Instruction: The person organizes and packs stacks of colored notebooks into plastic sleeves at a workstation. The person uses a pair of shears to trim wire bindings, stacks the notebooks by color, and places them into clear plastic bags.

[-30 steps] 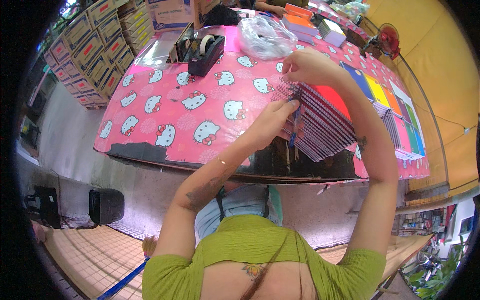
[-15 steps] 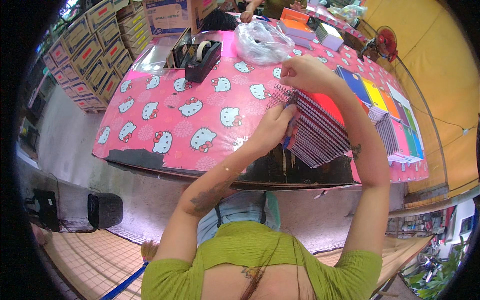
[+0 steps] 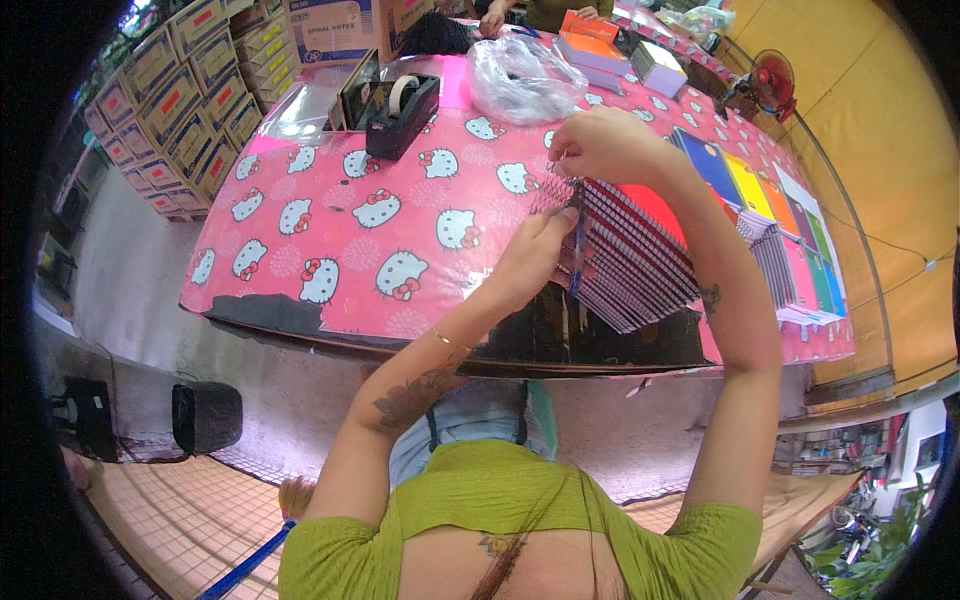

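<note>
Pink tabletop (image 3: 345,240): hands (image 3: 535,250) (image 3: 610,142) still pinch wire coils (image 3: 550,197); a co-worker's hand (image 3: 492,23) has shifted.

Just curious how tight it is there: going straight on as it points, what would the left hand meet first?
Most likely the notebooks; the left hand seems against their end, though depth is unclear.

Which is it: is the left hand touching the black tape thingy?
Apart. The head view shows pink tablecloth between the left hand and the black tape dispenser.
</note>
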